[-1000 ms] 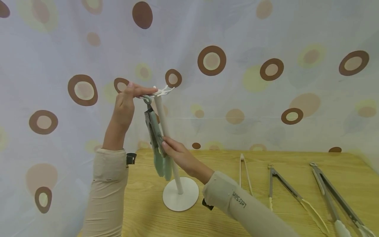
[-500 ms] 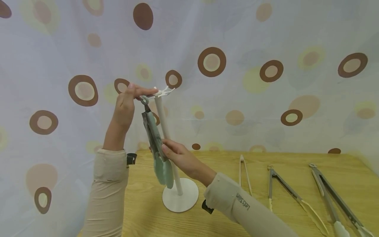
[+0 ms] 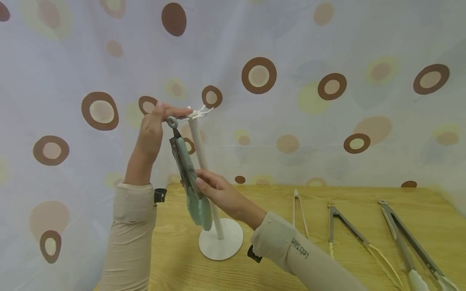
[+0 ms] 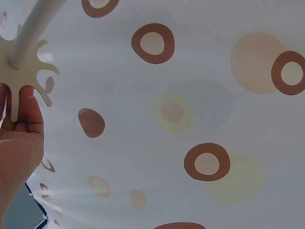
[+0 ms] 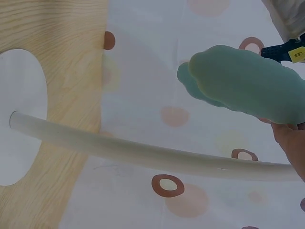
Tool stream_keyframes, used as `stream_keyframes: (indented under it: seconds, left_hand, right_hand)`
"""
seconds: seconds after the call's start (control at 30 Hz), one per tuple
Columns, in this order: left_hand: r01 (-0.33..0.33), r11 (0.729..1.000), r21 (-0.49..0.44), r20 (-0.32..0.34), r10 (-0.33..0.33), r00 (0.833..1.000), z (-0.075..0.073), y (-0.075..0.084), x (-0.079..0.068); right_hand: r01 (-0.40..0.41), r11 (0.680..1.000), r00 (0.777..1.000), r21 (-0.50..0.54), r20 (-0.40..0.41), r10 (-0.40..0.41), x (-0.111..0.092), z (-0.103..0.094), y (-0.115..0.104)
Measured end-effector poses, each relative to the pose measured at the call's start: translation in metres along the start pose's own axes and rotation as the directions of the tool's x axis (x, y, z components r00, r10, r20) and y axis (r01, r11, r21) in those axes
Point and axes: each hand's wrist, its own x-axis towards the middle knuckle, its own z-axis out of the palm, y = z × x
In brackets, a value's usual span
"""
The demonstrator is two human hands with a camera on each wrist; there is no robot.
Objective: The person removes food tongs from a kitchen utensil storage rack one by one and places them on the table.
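Note:
My right hand grips a pair of kitchen tongs by the lower handles, in front of a white stand. The tongs have grey-green handles and scalloped teal heads; they hang heads down, slightly tilted. Their grey hanging ring is up at the outer end of a prong, just under my left hand. My left hand lies with straight fingers across the stand's white pronged top. From below, in the left wrist view, the fingers show behind the prongs. Whether the ring sits on a prong I cannot tell.
The stand's pole rises from a round white base on the wooden table. To the right lie white tongs, cream-tipped tongs and longer grey-handled tongs. A dotted curtain hangs behind.
The tongs' ring has slid left and outward along the prongs, away from the pole, and the tongs tilt more. My right hand has dropped slightly; the left stays on the stand's top.

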Motion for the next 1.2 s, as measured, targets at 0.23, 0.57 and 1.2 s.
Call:
stream_keyframes:
  seconds: [0.23,0.57,1.2]
  left_hand:
    - [-0.027,1.0,0.008,-0.01,0.027,1.0,0.001,0.001,0.0]
    - [-0.039,0.999,0.019,-0.014,0.039,0.999,0.002,0.003,0.001]
    - [-0.053,0.999,0.002,-0.029,0.053,0.998,0.004,0.002,-0.001]
  right_hand:
    - [0.021,1.0,0.999,0.02,0.027,-0.022,-0.004,-0.001,-0.004]
    - [0.063,0.998,0.998,-0.027,0.016,-0.063,-0.018,-0.005,-0.02]
    - [-0.042,0.951,0.95,-0.307,-0.307,-0.058,-0.048,-0.039,-0.032]
